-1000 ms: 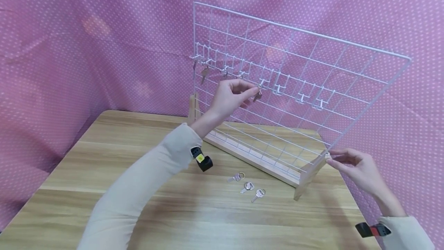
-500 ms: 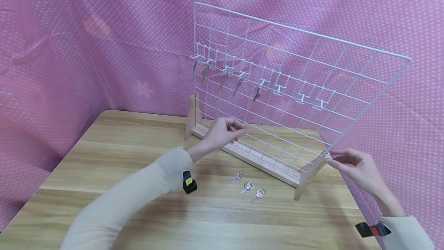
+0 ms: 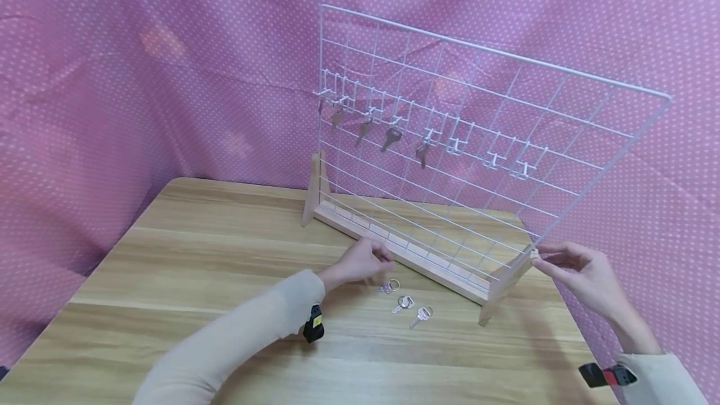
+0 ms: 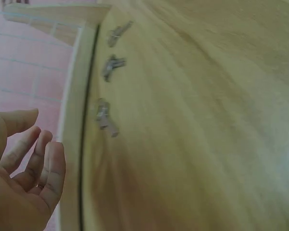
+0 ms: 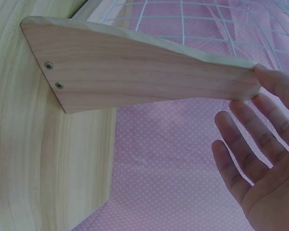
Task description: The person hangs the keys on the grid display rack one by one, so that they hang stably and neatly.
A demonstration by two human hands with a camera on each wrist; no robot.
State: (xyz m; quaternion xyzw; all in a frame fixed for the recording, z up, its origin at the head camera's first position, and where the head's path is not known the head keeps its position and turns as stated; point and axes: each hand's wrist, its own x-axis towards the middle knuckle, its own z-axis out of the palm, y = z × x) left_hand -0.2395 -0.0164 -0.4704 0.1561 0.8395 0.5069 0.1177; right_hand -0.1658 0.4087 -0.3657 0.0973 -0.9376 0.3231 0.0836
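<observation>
My left hand (image 3: 360, 260) is low over the table, just beside the nearest of the loose keys (image 3: 388, 287). In the left wrist view its thumb and fingers (image 4: 55, 175) stand apart, loosely bent, with nothing between them. Two more keys with rings, a middle key (image 3: 403, 304) and a right-hand key (image 3: 420, 317), lie nearby. My right hand (image 3: 582, 277) pinches the top of the wooden leg (image 5: 144, 67) at the right end of the white wire rack (image 3: 495, 89). Several keys, such as a dark key (image 3: 392, 137), hang from the rack's left hooks.
The rack's wooden base bar (image 3: 394, 247) runs diagonally across the table (image 3: 225, 249), ending in a left leg (image 3: 314, 189). Three hooks towards the right, among them the end hook (image 3: 524, 170), carry no key. Pink dotted cloth (image 3: 169, 80) hangs behind.
My left hand let go of a key at the fifth hook, then came down to the loose keys on the table. The hanging keys have swung slightly. My right hand stays on the leg.
</observation>
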